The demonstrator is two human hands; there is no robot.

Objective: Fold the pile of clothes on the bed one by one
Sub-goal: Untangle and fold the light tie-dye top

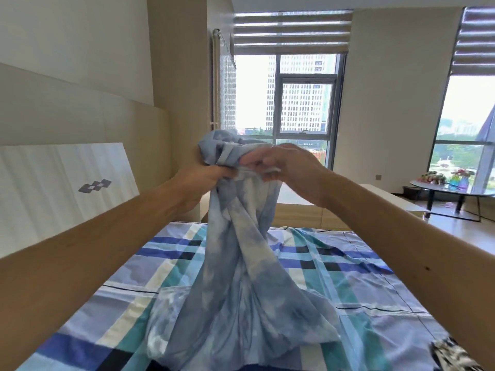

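While no writing shows, both hands' fingers [227, 171] grip the blue garment [241, 263] above the bed [375, 290].

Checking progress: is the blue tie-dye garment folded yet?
Not folded. The blue tie-dye garment hangs bunched from both hands, its lower end draped on the bed.

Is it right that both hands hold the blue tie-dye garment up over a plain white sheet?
Not quite. The head view shows both hands, left and right, gripping the garment at its top, but the sheet under it is checked in blue, teal, white and black, not plain white.
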